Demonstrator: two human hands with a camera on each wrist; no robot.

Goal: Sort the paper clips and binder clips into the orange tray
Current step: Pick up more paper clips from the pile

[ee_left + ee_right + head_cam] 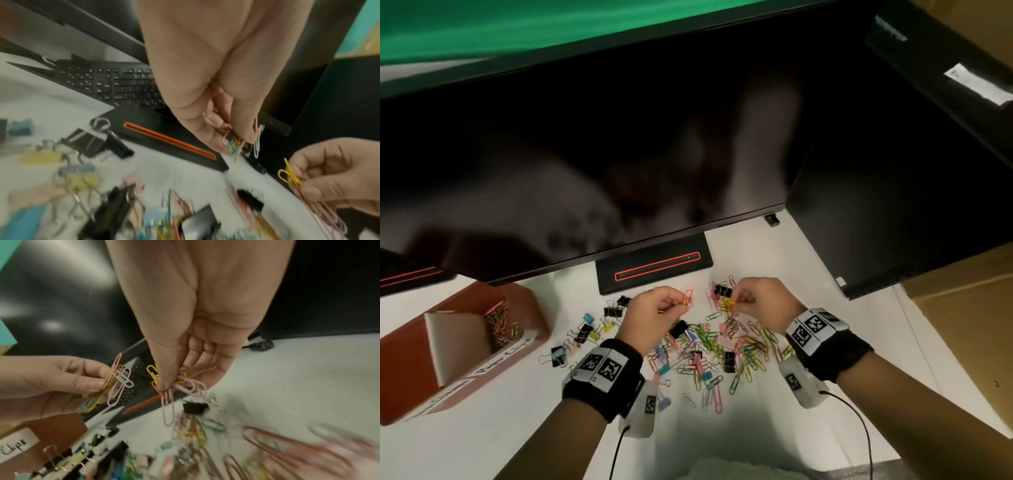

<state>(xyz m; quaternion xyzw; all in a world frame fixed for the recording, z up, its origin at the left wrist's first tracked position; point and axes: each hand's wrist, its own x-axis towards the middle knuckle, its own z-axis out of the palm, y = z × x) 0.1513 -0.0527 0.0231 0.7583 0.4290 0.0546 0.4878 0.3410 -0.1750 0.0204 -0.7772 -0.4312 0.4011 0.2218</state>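
Each hand holds its own bunch of paper clips above the white desk (842, 335). The left hand (654, 313) has its thumb and fingers curled together, pinching a bunch of paper clips (687, 298) in pink, white, green and orange. The right hand (760, 305) pinches a second bunch (728, 303) between thumb and curled fingers, with yellow, orange and pale pink clips hanging from the grip. The two hands are near each other but apart.

Below them a loose pile of paper clips (726, 353) in many colours lies spread on the desk, with binder clips (582, 334) mixed in and strewn to its left: black, yellow, blue and pink ones.

The orange tray (400, 387) sits at the left, well apart from the pile. Its far compartment holds a heap of coloured paper clips (501, 325); what the near compartment holds cannot be told. White labels run along its front wall.

A black monitor (585, 154) stands behind, its stand base (654, 270) just beyond the hands.
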